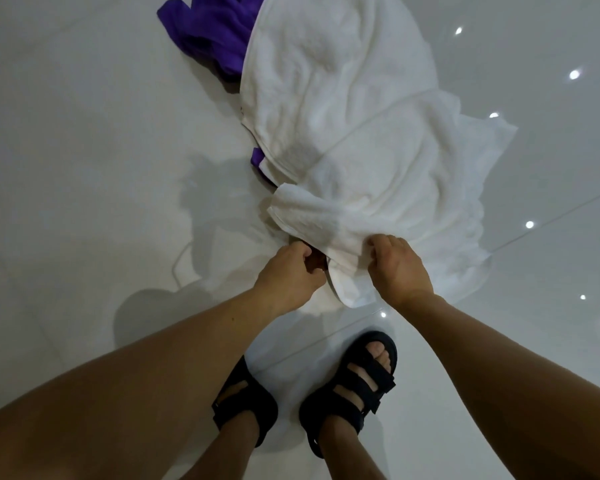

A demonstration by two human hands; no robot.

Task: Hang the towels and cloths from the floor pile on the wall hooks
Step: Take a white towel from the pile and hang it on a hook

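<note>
We wear a pair of black strapped sandals, low in the view toward 6 o'clock. Our right sandal (368, 377) has broad bands across the foot, an open front that shows the toes, and a strap behind the ankle. Our left sandal (260, 407), at its 9 o'clock, matches it in colour and strapping and is partly hidden by a forearm. Our left hand (288, 271), right hand (400, 268), forearms and ankles are bare.
</note>
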